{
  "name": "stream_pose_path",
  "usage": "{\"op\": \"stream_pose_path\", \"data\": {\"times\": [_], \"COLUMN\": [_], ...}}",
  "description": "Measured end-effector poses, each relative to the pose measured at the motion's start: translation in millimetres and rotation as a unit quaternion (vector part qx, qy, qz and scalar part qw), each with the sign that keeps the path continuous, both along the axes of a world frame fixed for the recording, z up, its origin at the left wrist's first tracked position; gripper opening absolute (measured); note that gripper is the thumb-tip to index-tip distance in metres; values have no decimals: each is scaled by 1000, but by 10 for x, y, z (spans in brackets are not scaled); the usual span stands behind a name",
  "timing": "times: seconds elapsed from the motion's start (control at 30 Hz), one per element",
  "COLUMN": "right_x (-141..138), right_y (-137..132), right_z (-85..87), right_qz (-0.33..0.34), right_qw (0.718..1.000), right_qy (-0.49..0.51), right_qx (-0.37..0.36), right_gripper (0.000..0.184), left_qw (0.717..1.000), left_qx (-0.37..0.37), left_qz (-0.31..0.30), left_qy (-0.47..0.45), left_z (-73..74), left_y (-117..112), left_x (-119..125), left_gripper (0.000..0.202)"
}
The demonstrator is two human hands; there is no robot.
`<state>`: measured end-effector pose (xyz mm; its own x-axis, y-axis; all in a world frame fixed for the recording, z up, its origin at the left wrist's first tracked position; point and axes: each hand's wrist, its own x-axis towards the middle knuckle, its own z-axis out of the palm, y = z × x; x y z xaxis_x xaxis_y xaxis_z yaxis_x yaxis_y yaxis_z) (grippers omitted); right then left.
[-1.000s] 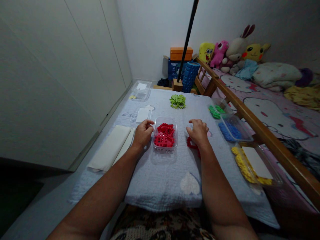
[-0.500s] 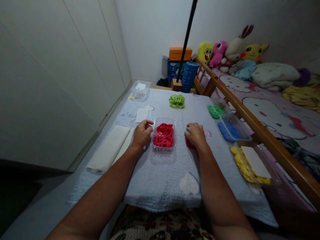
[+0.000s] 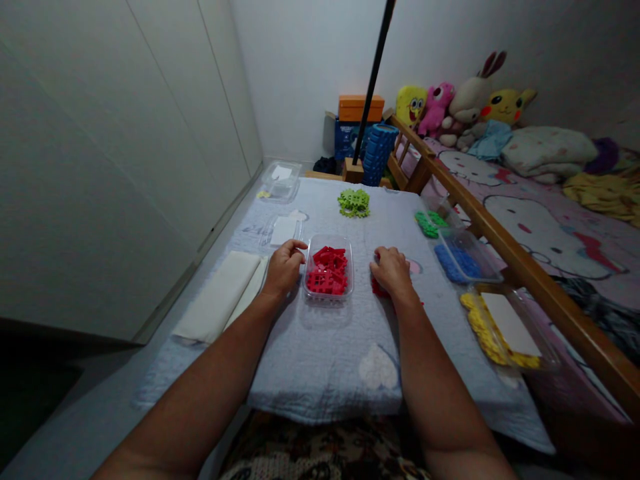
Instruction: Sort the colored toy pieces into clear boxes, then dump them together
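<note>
A clear plastic container (image 3: 329, 298) full of red interlocking plastic pieces (image 3: 327, 270) stands in the middle of the cloth-covered table (image 3: 325, 367). At its left side is my left hand (image 3: 285, 267), thumb and index finger apart, with their tips at the container wall; whether they touch it I cannot tell. To the right of the container, my right hand (image 3: 393, 268) lies with curled fingers over more red plastic pieces (image 3: 379, 288) on the cloth. The hand covers most of those pieces, and its fingertips are partly hidden.
Light-green pieces (image 3: 354, 203) lie at the back. Along the right edge are containers with green pieces (image 3: 431, 224), blue pieces (image 3: 457, 262) and yellow pieces (image 3: 485, 327), beside a wooden bed rail (image 3: 525, 240). A folded cream cloth (image 3: 217, 293) and clear lids (image 3: 285, 230) are on the left.
My right hand has shifted very slightly over the red pieces. A bit of red now shows to the right of my right wrist. My left hand and the container have not moved.
</note>
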<state>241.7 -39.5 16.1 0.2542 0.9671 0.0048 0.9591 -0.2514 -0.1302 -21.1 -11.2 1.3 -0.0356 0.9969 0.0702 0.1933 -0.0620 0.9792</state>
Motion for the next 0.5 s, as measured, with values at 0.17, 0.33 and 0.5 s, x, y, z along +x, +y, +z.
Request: {"op": "stream_pose_path", "data": {"times": [0.17, 0.33, 0.5], "right_x": [-18, -34, -22], "right_y": [23, 27, 73], "right_z": [-19, -45, -91], "right_qz": [29, 29, 38], "right_qw": [999, 999, 987], "right_qy": [14, 25, 92], "right_qx": [14, 24, 124], "right_gripper": [36, 33, 29], "left_qw": [1000, 1000, 1000], "left_qx": [-8, -6, -3], "left_qz": [1, -1, -4], "left_qy": [-1, 4, 3], "left_z": [12, 6, -10], "left_y": [-10, -3, 14], "left_x": [6, -1, -4], "left_gripper": [33, 33, 32]}}
